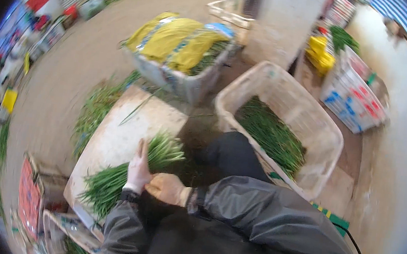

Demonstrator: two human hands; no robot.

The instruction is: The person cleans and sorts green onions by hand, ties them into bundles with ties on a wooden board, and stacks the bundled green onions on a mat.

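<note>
A thick bundle of green leafy stalks with pale ends [108,184] lies across the near part of a whitish board. My left hand [139,168], in a pale glove, rests on the middle of the bundle with its fingers stretched out along it. Against the bundle's near side, touching the left hand, is my right hand [167,188], in a yellowish glove with curled fingers; whether it grips anything is hidden. A few loose green blades [139,108] lie on the far part of the board [112,135].
Right of my knee stands a large white plastic crate [332,138] holding green stalks [270,134]. Beyond the board is a crate topped with yellow sacking [179,43]. Loose greens [95,114] lie left of the board. A pillar [283,23] and a marked white crate [357,95] stand farther off.
</note>
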